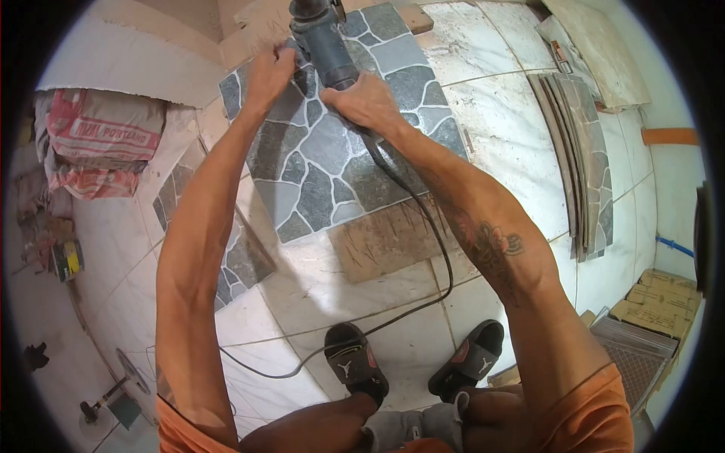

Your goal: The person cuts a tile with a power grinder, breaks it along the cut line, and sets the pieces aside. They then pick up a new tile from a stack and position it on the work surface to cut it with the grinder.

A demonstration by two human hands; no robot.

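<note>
The left hand [268, 74] and right hand [364, 102] are both clenched around the grinder [323, 38] over a stone-pattern tile [332, 162], beside a bag [106, 124] reading "PORTLAND".

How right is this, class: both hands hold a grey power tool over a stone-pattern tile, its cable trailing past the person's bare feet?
One error: the head view shows the feet in black sandals, not bare. The left hand and right hand hold the grey power tool over the stone-pattern tile, its cable trailing past.
</note>
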